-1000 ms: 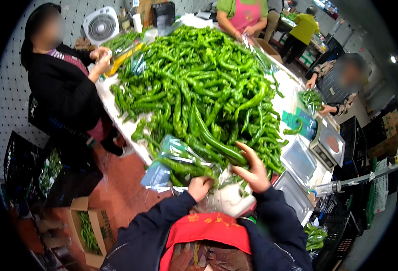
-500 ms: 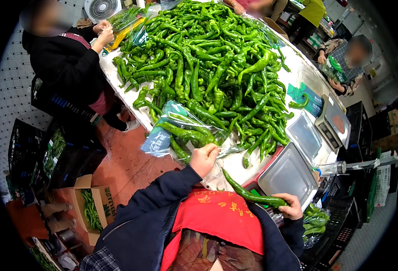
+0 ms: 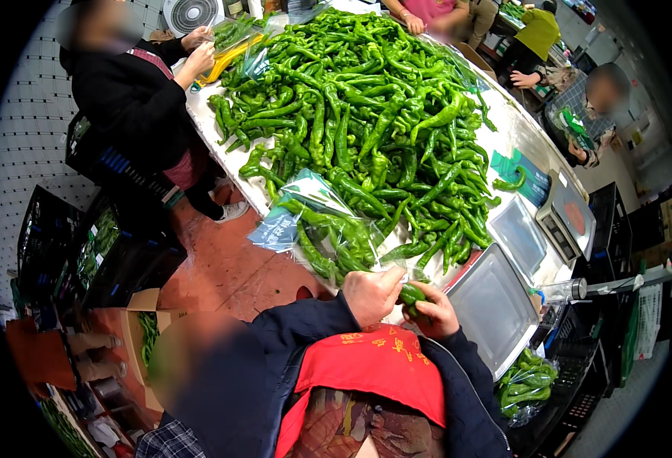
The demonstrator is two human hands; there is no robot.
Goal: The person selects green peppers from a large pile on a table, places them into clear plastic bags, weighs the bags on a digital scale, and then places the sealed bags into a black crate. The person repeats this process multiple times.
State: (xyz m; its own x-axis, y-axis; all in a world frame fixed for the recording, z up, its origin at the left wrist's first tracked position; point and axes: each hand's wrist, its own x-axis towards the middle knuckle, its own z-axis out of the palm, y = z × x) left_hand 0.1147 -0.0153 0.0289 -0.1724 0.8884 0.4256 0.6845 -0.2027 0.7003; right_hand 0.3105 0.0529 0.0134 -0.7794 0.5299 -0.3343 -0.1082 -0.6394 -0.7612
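On the white table (image 3: 520,137) lay heaped green peppers (image 3: 374,114); near, I saw the left hand (image 3: 370,296) pinching a clear bag (image 3: 277,232), the right hand (image 3: 435,311) gripping one pepper (image 3: 410,293)

The heaped green peppers (image 3: 381,114) have smooth, glossy skins, the white table (image 3: 520,126) beneath them a smooth, faintly shiny top. At its near edge a bag (image 3: 313,192) of thin, clear plastic shows creases and bright highlights. By the near right corner a tray (image 3: 496,305) looks like dull grey metal, smooth and softly reflective. The wearer's apron (image 3: 366,355) is red cloth, the jacket sleeve (image 3: 305,324) matt dark cloth, and the box (image 3: 143,299) beyond the table's left edge matt brown cardboard
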